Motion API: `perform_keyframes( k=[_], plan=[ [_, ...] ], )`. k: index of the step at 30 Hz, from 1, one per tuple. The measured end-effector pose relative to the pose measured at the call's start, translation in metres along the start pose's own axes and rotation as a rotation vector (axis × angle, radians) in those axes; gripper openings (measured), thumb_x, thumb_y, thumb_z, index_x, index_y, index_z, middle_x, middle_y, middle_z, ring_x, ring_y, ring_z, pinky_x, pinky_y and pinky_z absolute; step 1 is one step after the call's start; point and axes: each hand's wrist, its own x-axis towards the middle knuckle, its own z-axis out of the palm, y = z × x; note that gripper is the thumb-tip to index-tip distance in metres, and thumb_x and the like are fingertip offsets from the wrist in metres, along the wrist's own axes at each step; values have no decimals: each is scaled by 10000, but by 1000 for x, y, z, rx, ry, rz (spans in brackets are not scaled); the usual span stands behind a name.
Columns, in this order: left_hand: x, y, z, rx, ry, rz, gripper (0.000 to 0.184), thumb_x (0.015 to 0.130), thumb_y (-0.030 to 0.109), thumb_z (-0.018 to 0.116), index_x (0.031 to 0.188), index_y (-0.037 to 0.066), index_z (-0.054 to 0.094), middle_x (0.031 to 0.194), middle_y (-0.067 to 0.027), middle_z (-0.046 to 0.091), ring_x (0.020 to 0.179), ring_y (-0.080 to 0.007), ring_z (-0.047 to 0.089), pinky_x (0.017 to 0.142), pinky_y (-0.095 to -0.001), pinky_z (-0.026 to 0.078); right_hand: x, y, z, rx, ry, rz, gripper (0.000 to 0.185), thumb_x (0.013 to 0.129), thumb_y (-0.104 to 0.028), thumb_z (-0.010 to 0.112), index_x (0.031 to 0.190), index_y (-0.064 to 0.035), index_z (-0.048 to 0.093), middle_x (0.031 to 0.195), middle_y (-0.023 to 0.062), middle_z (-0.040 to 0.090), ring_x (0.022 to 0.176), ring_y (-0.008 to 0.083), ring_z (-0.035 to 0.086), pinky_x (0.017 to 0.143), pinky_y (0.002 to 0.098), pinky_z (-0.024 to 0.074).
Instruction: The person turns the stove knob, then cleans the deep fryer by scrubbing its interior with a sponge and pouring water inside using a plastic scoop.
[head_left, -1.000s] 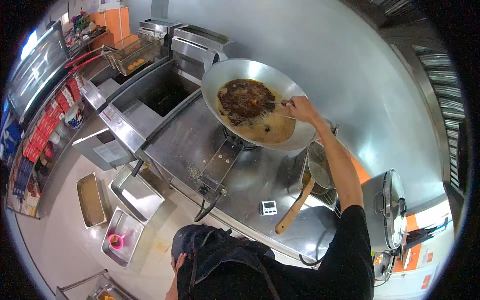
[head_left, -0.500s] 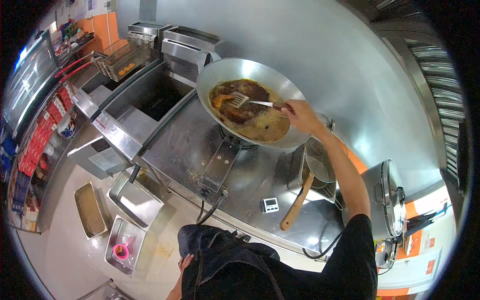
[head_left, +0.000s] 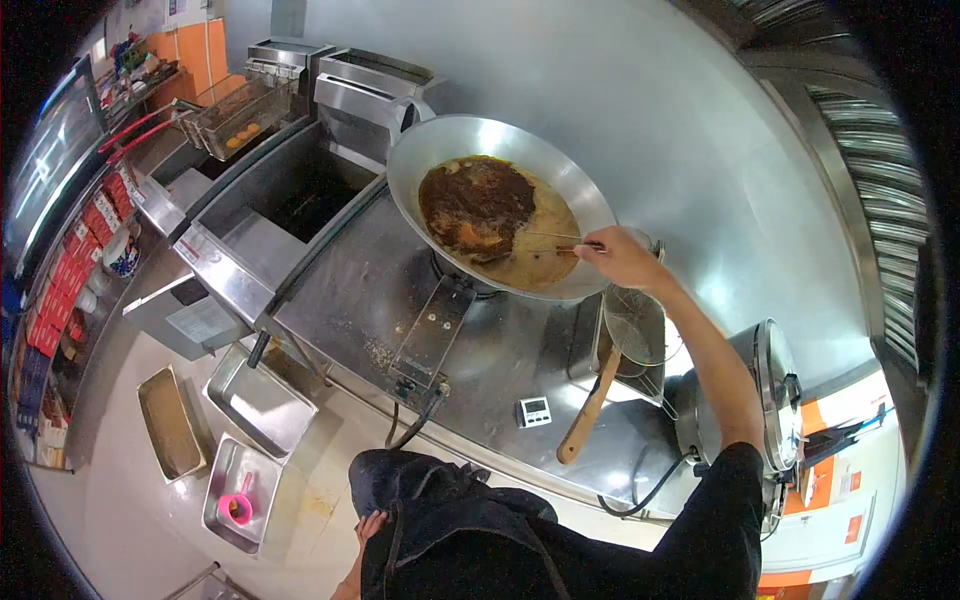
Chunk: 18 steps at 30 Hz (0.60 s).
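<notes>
A large metal wok [head_left: 575,190] holds dark brown, foamy sauce or oil [head_left: 475,200], with an orange-brown lump [head_left: 480,238] near its lower edge. My right hand [head_left: 622,258] is closed around the handle of a slotted spatula [head_left: 570,249]. The spatula's blade is low in the wok beside the lump, mostly sunk in the dark liquid. Just above the handle, a thin rod [head_left: 548,234] lies across the liquid; what it belongs to is unclear. Down by my leg, my left hand [head_left: 371,524] rests with its fingers lying against my dark apron.
A wooden-handled strainer [head_left: 635,325] and a white timer [head_left: 534,412] lie on the steel counter. Left of the wok stand deep fryers [head_left: 290,190] with a wire basket [head_left: 235,120]. Metal trays [head_left: 262,395] sit on the floor, one with a pink scoop [head_left: 236,509]. A lidded pot [head_left: 745,400] stands right.
The spatula's blade has moved down and toward me, sinking into the liquid; before, it showed above the surface at the wok's left. The orange-brown lump has shifted right and nearer. My left hand stays put.
</notes>
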Motion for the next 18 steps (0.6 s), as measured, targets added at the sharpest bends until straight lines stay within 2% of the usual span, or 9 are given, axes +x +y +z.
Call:
perform_keyframes(
  k=[2,5,9,11,15,18],
  plan=[
    [-9,27,12,-211,-14,-180,453,848,188,601,1280,72,533,1352,-41,528,1269,-204,478,1053,-425,344,17,10,21,45,33,-51,303,901,-265,568,952,19,657,787,242,642,714,394,625,674,467,467],
    [-17,44,22,-295,-28,-288,453,875,186,570,1311,80,510,1376,-33,510,1290,-192,458,1064,-404,345,25,-6,41,58,162,-50,305,908,-261,561,929,29,654,800,260,629,760,406,618,685,476,458],
    [-23,56,29,-341,-37,-348,454,901,185,540,1342,90,488,1398,-22,493,1310,-178,440,1073,-383,346,39,-25,53,-6,147,-24,300,916,-245,545,917,39,639,799,272,617,798,422,608,703,503,456],
    [-27,60,36,-362,-37,-353,453,900,189,541,1340,94,490,1396,-17,496,1308,-176,443,1071,-382,347,50,-21,63,-125,259,-124,298,919,-239,534,950,48,607,817,268,621,819,432,607,713,521,471],
    [-31,63,45,-382,-39,-363,451,897,195,543,1336,102,494,1392,-8,500,1304,-172,447,1068,-380,349,75,-13,78,-176,383,-126,297,919,-236,529,997,45,580,855,244,636,814,435,612,737,510,491],
    [-31,65,53,-388,-40,-365,450,895,199,545,1334,108,498,1389,-1,503,1301,-169,451,1065,-378,351,87,-5,72,-273,317,-7,258,915,-198,518,936,52,581,886,286,593,893,447,585,785,523,466]
  ],
)
